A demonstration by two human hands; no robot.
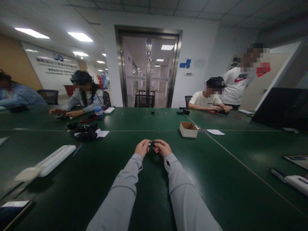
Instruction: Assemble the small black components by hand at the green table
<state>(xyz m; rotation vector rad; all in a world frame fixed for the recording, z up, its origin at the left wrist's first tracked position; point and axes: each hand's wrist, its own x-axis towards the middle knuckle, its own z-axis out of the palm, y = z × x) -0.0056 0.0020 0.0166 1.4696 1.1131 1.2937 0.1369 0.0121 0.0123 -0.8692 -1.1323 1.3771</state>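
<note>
Both of my hands are raised over the green table [154, 186], close together at the middle of the view. A small dark object with a shiny metal end [152, 144] spans the gap between them. My left hand [142, 148] pinches its metal end, and my right hand [162, 148] pinches its black end. The object is too small to name. Beyond my hands to the right sits an open cardboard box [189, 131].
At the left lie black gear [88, 133], a white device [56, 158] and a phone [13, 213]. A water bottle [97, 106] stands farther back. A white paper [216, 132] lies right of the box. Several people are around the far side; a monitor [284, 107] is at right.
</note>
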